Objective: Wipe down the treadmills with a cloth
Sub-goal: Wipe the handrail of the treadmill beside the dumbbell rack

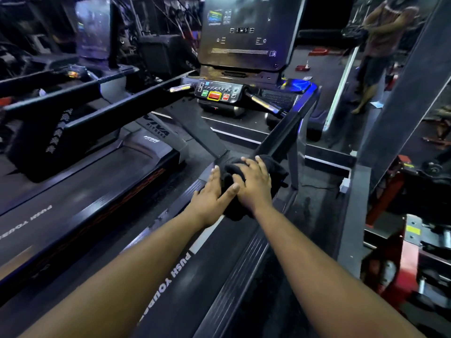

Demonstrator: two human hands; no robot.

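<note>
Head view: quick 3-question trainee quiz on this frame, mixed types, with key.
1. True or false: both hands are on the black cloth.
2. The cloth sits on: A) the console panel B) the right handrail C) the belt
3. Fill in: the big stop button on the console panel is ____.

Key: 1 true: the left hand and right hand both lie on it. 2 B, at its near end. 3 red.

Two treadmills; one cloth; two hands.
</note>
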